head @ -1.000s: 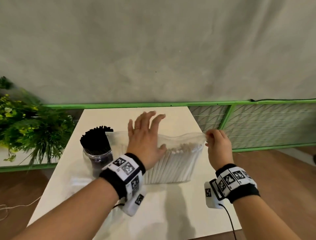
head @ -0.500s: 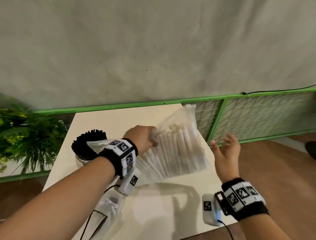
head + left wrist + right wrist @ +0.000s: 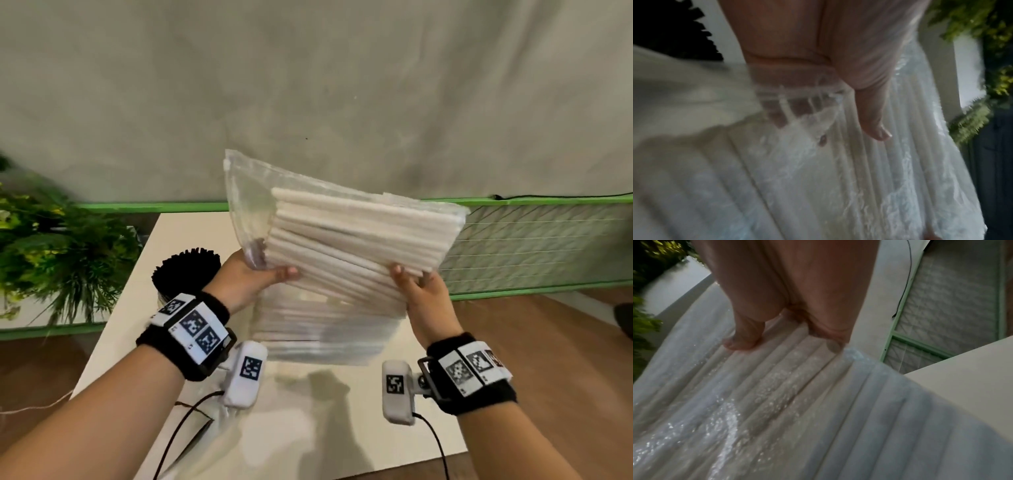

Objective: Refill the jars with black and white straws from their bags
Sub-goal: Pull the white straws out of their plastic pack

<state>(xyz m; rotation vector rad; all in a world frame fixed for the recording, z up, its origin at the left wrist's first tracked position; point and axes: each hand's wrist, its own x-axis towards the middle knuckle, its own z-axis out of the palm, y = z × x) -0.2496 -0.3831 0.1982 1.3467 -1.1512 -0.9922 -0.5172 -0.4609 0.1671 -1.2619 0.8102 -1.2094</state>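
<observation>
- Right now I hold the bag of white straws (image 3: 346,260) up off the table (image 3: 191,233), between my two hands, so I can get at its mouth and tip it toward a jar.
- My left hand (image 3: 248,281) grasps the bag's open end: its fingers are behind the plastic and the thumb (image 3: 873,123) presses the front, which I judge keeps the mouth under control.
- My right hand (image 3: 423,294) clasps the lower right side of the bag, thumb (image 3: 743,340) on top of the straws and fingers under them, taking the weight.
- The bag is clear, crinkled plastic, glinting in the wrist views; the empty mouth end stands up above my left hand.
- The white straws (image 3: 359,236) lie packed side by side, running from my left hand up past my right.
- Just left of my left hand stands the jar of black straws (image 3: 186,270), already full, I'd say.
- A jar for the white ones I cannot see.
</observation>
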